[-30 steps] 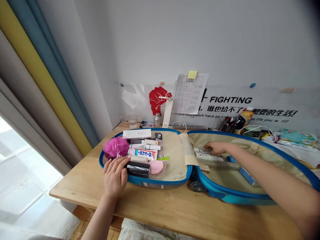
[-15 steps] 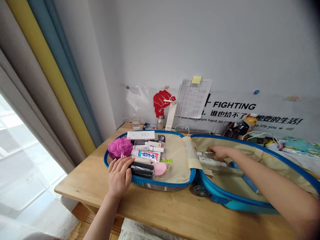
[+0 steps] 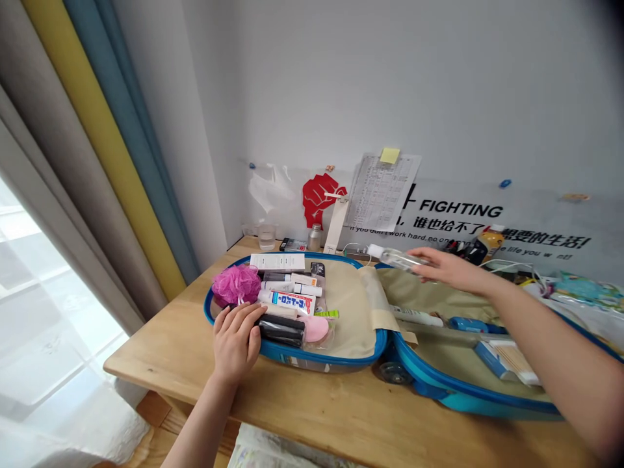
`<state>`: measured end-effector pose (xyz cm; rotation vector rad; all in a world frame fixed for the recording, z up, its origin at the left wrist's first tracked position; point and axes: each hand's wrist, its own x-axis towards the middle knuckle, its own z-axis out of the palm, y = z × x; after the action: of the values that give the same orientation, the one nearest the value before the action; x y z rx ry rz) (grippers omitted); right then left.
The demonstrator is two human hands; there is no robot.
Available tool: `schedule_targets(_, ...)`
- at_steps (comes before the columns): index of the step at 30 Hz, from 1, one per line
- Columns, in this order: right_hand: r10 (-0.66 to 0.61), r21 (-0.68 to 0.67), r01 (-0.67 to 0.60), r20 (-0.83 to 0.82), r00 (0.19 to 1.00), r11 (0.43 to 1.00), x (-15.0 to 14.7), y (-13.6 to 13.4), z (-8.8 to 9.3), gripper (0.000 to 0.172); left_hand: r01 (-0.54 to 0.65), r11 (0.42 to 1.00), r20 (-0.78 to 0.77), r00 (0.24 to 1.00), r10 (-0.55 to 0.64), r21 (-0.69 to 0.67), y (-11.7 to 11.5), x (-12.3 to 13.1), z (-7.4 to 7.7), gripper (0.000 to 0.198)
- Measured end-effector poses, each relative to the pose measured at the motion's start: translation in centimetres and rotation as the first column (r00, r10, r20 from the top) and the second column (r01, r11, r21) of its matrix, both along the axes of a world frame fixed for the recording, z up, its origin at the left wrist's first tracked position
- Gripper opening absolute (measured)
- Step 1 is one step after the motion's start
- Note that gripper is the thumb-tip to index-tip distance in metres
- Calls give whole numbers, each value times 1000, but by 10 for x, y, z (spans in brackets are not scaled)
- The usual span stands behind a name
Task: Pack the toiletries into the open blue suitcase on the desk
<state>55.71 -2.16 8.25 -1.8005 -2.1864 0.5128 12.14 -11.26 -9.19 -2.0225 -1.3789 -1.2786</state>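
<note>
A blue suitcase (image 3: 322, 365) lies spread in two halves on the wooden table. Over its right half, my right hand (image 3: 436, 265) grips a clear bottle (image 3: 397, 259) with a white cap pointing left. My left hand (image 3: 237, 338) rests flat over the left half's near rim, fingers extended onto a black wrapped item (image 3: 281, 330). Around it lie a pink bath puff (image 3: 236, 285), a toothpaste box (image 3: 292, 301), a white box (image 3: 277, 262) and a pink oval item (image 3: 316, 329). Below my right hand are a white tube (image 3: 416, 316) and a blue bottle (image 3: 468, 324).
A box of cotton swabs (image 3: 509, 361) sits in the right half. Behind the suitcase stand a glass of water (image 3: 266, 237), a small jar (image 3: 314, 238) and an orange-labelled bottle (image 3: 489, 243). Curtains (image 3: 112, 149) hang at the left.
My right hand has lifted the clear bottle up out of the suitcase's right half, uncovering the blue bottle and cotton swab box. My left hand stays in place.
</note>
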Motion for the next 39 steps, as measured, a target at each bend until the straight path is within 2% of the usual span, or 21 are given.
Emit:
schedule_targets(3, 151, 29, -150, -3, 989, 988, -73, -3, -13, 49, -7, 1000, 7, 1000, 8, -15, -1, 1, 1, 38)
schedule_targets(6, 313, 24, -313, 32, 949, 949, -143, -2, -39, 47, -19, 999, 2, 1000, 19, -26, -2, 2, 1, 38)
schedule_targets(10, 426, 44, -429, 55, 903, 902, -206, 5, -71, 44, -25, 999, -14, 1000, 25, -21, -3, 1, 2, 39)
schedule_targets(14, 486, 73, -490, 67, 872, 869, -233, 12, -89, 43, -20, 1000, -18, 1000, 20, -18, -2, 1, 2, 39)
schedule_targets(21, 494, 95, -497, 58, 868, 862, -243, 17, -104, 46, -12, 1000, -14, 1000, 12, -14, -2, 2, 2, 38)
schedule_targets(25, 484, 110, -484, 26, 875, 868, -241, 16, -98, 46, -12, 1000, -16, 1000, 12, -6, -2, 2, 2, 37)
schedule_targets(28, 451, 138, -444, -21, 893, 885, -227, 20, -79, 46, -16, 1000, -19, 1000, 16, -3, -2, 2, 2, 37)
schedule_targets(30, 403, 156, -391, -53, 914, 907, -206, 27, -62, 43, -15, 1000, -17, 1000, 15, -4, -2, 2, 2, 37)
schedule_targets(33, 294, 154, -280, -77, 953, 948, -154, 42, -38, 41, -9, 1000, -14, 1000, 9, 14, -2, 2, 2, 36)
schedule_targets(35, 210, 130, -199, -71, 975, 971, -109, 51, -28, 46, -2, 999, -15, 1000, 3, 35, -1, 1, 1, 35)
schedule_targets(37, 136, 76, -133, -41, 990, 988, -61, 55, -25, 50, 4, 999, -18, 1000, -3, 47, 0, 1, 1, 35)
schedule_targets(39, 78, 2, -78, 13, 997, 997, -16, 54, -29, 47, 4, 999, -23, 1000, -2, 50, 0, 1, 1, 35)
